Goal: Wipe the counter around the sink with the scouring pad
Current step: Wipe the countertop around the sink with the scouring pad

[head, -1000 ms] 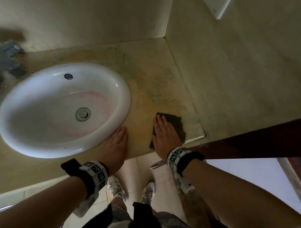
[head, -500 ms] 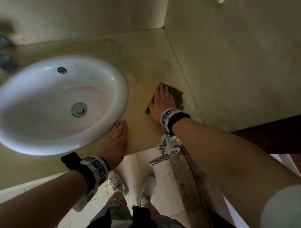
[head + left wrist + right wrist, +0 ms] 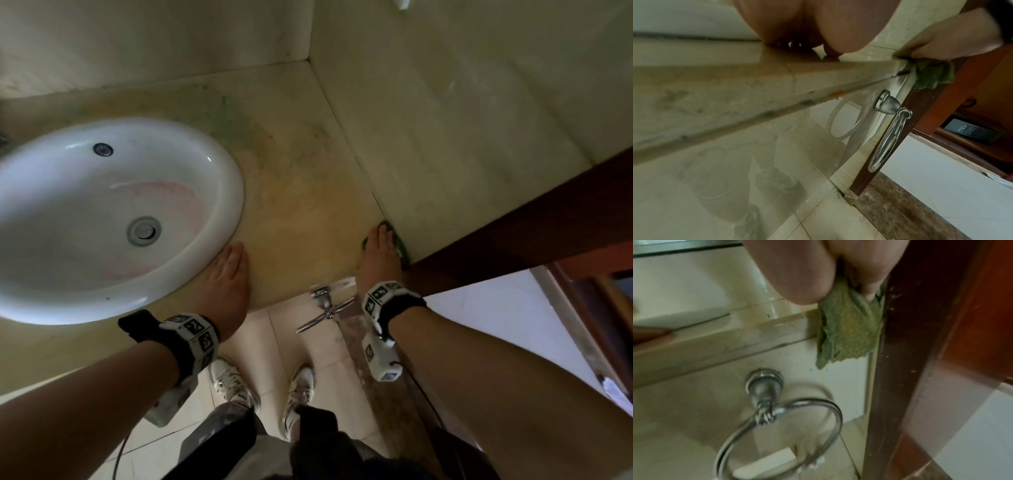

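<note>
Head view: right hand [image 3: 378, 262] flat, hiding most of scouring pad [image 3: 401, 247]; left hand [image 3: 227, 281] flat.

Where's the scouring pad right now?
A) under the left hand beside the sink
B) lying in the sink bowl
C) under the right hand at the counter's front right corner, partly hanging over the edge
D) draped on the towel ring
C: the right hand presses the scouring pad at the counter corner by the wooden frame, its lower part hanging over the edge.

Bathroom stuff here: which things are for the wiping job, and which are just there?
For the job: scouring pad, right hand pressing it, counter, sink.

Just there: towel ring, wooden door frame, left hand resting beside the sink.
</note>
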A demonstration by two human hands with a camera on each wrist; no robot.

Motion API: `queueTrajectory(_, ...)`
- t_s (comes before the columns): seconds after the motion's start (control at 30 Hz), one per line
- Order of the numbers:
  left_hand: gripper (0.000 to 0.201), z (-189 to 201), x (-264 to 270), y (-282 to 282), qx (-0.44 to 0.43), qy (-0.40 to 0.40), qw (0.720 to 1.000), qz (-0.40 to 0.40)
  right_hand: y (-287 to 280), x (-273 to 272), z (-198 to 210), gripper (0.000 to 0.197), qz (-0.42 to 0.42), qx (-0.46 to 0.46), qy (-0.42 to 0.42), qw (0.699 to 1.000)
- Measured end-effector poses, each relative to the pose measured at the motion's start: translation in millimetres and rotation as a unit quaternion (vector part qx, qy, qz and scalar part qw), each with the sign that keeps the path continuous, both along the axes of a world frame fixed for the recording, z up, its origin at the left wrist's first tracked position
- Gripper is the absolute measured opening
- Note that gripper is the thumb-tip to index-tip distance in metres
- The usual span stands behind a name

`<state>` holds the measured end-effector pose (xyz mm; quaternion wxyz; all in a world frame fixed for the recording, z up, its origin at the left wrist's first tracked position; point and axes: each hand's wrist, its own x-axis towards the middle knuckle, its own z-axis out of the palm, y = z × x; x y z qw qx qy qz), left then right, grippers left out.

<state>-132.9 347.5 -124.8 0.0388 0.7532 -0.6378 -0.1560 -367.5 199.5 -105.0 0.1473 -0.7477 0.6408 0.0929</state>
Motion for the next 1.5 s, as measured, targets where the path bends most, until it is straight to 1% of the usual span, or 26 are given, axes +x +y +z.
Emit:
queueTrajectory(0.1,0.055,-2,-1,0,0.004,0.005,1.000,0.002,31,-20,11,0.065,-0.019,-0.010,-0.035,0.999)
queueTrajectory(0.2,0.058,-2,0,0,0.001,-0.001,1.000,-0.003,51,-23,27,0.057,-0.031,0.024,-0.101,0.994)
queueTrajectory(0.27,0.057,-1,1,0,0.009,0.001,1.000,-0.009,50,-11,40,0.053,-0.027,0.015,-0.150,0.988)
queueTrajectory(0.33,0.058,0,1,-1,0.017,0.000,1.000,-0.011,40,9,54,0.049,-0.009,-0.022,-0.194,0.981)
queueTrajectory(0.4,0.058,2,1,-1,0.020,0.003,1.000,-0.011,25,24,64,0.047,0.015,-0.055,-0.216,0.975)
queueTrajectory(0.47,0.058,3,1,-1,0.013,0.009,1.000,-0.007,4,29,66,0.049,0.035,-0.079,-0.204,0.975)
queueTrajectory(0.53,0.059,3,1,-1,0.020,0.005,1.000,-0.008,-19,24,57,0.050,0.047,-0.094,-0.159,0.982)
queueTrajectory(0.57,0.059,3,1,0,0.026,-0.001,1.000,-0.009,-28,19,49,0.050,0.049,-0.091,-0.132,0.986)
queueTrajectory(0.63,0.060,4,0,1,0.030,-0.012,0.999,-0.008,-40,8,32,0.051,0.052,-0.055,-0.072,0.995)
queueTrajectory(0.7,0.059,3,0,2,0.026,-0.015,1.000,-0.010,-36,3,17,0.057,0.083,-0.026,-0.001,0.996)
queueTrajectory(0.73,0.059,3,1,2,0.022,-0.013,1.000,-0.012,-32,2,10,0.061,0.102,-0.030,0.024,0.994)
queueTrajectory(0.77,0.059,2,1,2,0.017,-0.009,1.000,-0.013,-26,5,6,0.062,0.112,-0.039,0.030,0.993)
queueTrajectory(0.83,0.059,1,2,2,0.009,-0.004,1.000,-0.015,-8,18,5,0.060,0.115,-0.048,0.007,0.992)
queueTrajectory(0.87,0.058,2,2,2,0.008,-0.004,1.000,-0.017,3,27,4,0.059,0.133,-0.044,-0.003,0.990)
queueTrajectory(0.97,0.058,3,1,2,0.008,-0.004,1.000,-0.019,47,62,0,0.067,0.234,-0.023,-0.024,0.972)
queueTrajectory(1.03,0.058,4,0,2,0.012,-0.005,1.000,-0.017,77,84,-1,0.069,0.302,-0.011,-0.052,0.952)
queueTrajectory(1.07,0.057,5,0,2,0.015,-0.004,1.000,-0.015,87,91,-1,0.069,0.338,0.004,-0.056,0.939)
queueTrajectory(1.13,0.057,6,0,1,0.018,-0.004,1.000,-0.015,87,91,-1,0.068,0.370,0.040,-0.064,0.926)
queueTrajectory(1.2,0.057,6,0,1,0.023,-0.007,1.000,-0.017,73,82,1,0.064,0.366,0.023,-0.058,0.929)
queueTrajectory(1.23,0.058,7,0,1,0.026,-0.010,0.999,-0.015,63,77,1,0.066,0.347,0.014,-0.049,0.936)
queueTrajectory(1.3,0.059,8,0,1,0.039,-0.014,0.999,-0.013,37,67,3,0.077,0.296,0.029,-0.026,0.954)
queueTrajectory(1.37,0.059,9,0,1,0.048,-0.013,0.999,-0.014,14,57,7,0.079,0.264,0.040,-0.002,0.964)
queueTrajectory(1.43,0.059,10,0,1,0.043,-0.007,0.999,-0.015,2,53,8,0.079,0.270,0.038,0.025,0.962)
queueTrajectory(1.5,0.060,9,0,2,0.032,0.004,0.999,-0.013,2,54,6,0.085,0.285,0.040,0.047,0.957)
